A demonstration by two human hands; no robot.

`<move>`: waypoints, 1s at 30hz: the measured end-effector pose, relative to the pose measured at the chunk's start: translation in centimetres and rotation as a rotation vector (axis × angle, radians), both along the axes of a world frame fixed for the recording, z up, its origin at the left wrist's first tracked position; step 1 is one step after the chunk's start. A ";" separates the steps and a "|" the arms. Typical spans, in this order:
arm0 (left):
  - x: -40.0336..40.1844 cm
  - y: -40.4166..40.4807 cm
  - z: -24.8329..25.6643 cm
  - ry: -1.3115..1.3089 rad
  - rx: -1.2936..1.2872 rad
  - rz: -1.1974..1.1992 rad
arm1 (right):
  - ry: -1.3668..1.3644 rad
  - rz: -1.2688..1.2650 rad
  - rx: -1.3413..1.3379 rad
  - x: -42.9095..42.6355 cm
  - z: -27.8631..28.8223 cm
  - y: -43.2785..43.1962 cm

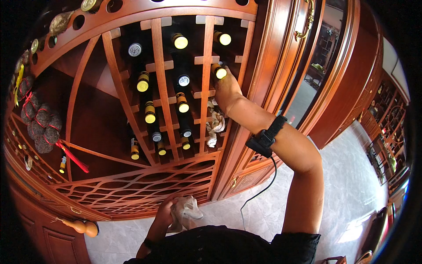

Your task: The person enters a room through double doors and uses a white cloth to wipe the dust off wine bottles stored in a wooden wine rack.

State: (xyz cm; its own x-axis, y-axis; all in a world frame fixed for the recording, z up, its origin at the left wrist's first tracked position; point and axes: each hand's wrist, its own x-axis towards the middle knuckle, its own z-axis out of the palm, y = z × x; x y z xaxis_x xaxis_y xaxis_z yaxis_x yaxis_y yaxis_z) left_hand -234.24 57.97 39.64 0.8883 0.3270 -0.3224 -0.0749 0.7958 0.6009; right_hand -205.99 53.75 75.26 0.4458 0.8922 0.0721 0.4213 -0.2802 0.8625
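Observation:
My right hand (pixel 227 86) reaches into the right-hand column of a wooden wine rack (pixel 207 49). It is against a wine bottle with a yellow cap (pixel 219 71); most of its fingers are hidden behind the neck and inside the cell, so I cannot tell whether it grips the bottle. Crumpled pale paper or cloth (pixel 216 122) fills cells just below. Lower down, my left hand (pixel 165 213) holds a thin, pale, crumpled cloth or bag (pixel 186 213) before the lattice at the cabinet's base. Several capped bottles (pixel 180 42) lie in neighbouring cells, necks outward.
Dark corded bundles (pixel 43 125) with a red tassel (pixel 74 158) hang at left. A gourd (pixel 82 227) stands near the floor. A cable (pixel 255 194) hangs from the strap (pixel 265 140) on my right forearm. Right of the rack is a cabinet door with a brass handle (pixel 305 23).

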 end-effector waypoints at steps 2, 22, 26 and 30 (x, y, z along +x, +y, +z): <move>0.2 -0.3 0.8 0.006 -0.009 -0.004 | -0.042 0.018 0.049 2.0 -0.9 0.8; -2.0 0.0 -0.1 -0.073 0.022 0.006 | -0.145 -0.020 0.014 -1.4 -1.6 -2.3; -1.3 -1.1 1.3 -0.011 0.084 -0.014 | -0.200 0.065 0.180 -3.0 -2.5 -5.2; -0.6 -1.5 1.6 -0.021 0.000 -0.027 | 0.028 0.379 0.593 -4.2 -2.5 -10.7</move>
